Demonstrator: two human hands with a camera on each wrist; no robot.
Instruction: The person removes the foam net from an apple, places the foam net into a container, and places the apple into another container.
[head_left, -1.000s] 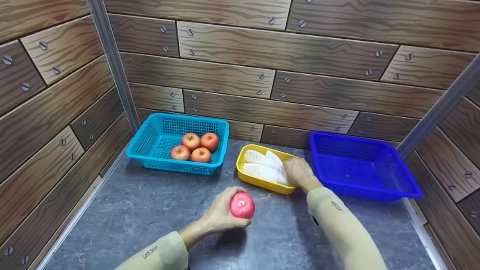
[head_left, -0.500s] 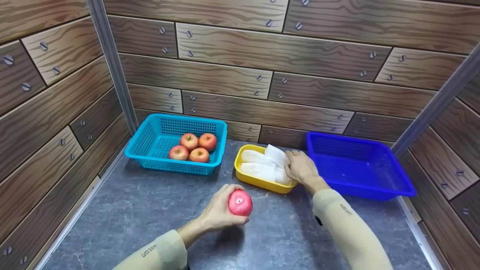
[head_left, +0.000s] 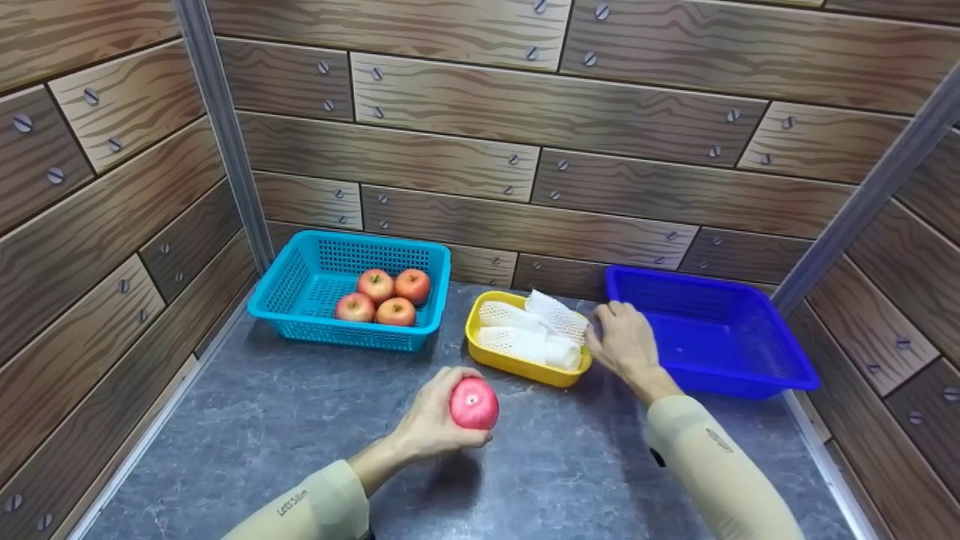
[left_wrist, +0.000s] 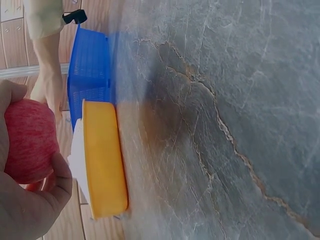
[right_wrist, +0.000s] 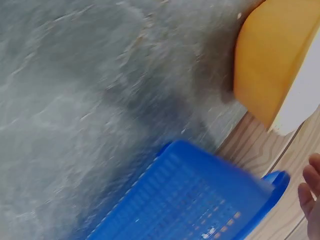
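Note:
My left hand (head_left: pixel 435 416) grips a pinkish-red apple (head_left: pixel 474 403) above the table, thumb and fingers around its sides. In the left wrist view, the apple (left_wrist: pixel 31 141) shows red streaks. A yellow tray (head_left: pixel 525 367) holds several white foam nets (head_left: pixel 517 341). One foam net (head_left: pixel 556 315) slants up over the others, its right end at the fingertips of my right hand (head_left: pixel 626 341). That hand is at the tray's right edge; I cannot tell whether it pinches the net. In the right wrist view, only some fingers (right_wrist: pixel 306 197) show at the right edge.
A turquoise basket (head_left: pixel 345 334) at the back left holds several apples (head_left: pixel 375 286). At the back right, beside the yellow tray, is a blue basket (head_left: pixel 705 330). Wood-patterned walls (head_left: pixel 442 135) enclose the grey marbled table (head_left: pixel 300 420).
My right hand has drawn back to the right from inside the yellow tray to its edge. The slanting foam net has risen. My left hand keeps holding the apple.

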